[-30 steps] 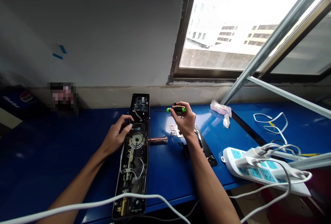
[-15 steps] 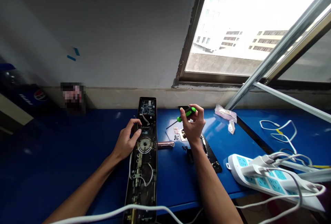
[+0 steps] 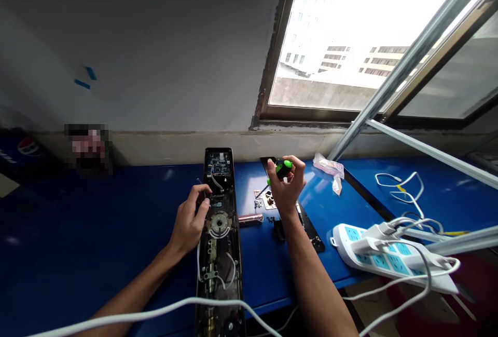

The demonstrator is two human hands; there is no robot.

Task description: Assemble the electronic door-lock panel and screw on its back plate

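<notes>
A long open black housing (image 3: 229,212), which looks like an electronic door lock, lies lengthwise before me with its circuit board (image 3: 220,164) at the far end. My left hand (image 3: 191,217) is at its left edge, thumb and forefinger nearly together around a thin dark piece I cannot make out. My right hand (image 3: 287,184) grips a screwdriver (image 3: 283,170) with a green and black handle. Its shaft slants down-left, the tip by a small pile of screws (image 3: 258,204) on the blue table. Beside them, a pale plate (image 3: 268,200) is partly behind my right hand.
A copper-coloured tube (image 3: 251,219) lies right of the housing, and a black panel (image 3: 313,238) sits under my right forearm. A power strip (image 3: 365,254) with plugs stands at the right. One white cable (image 3: 155,315) crosses the foreground. A plastic bag (image 3: 329,165) lies near the window.
The screwdriver has turned steeper, its tip lowered from above the table to the screws. My left hand stays at the housing's edge. The whole view has shifted slightly.
</notes>
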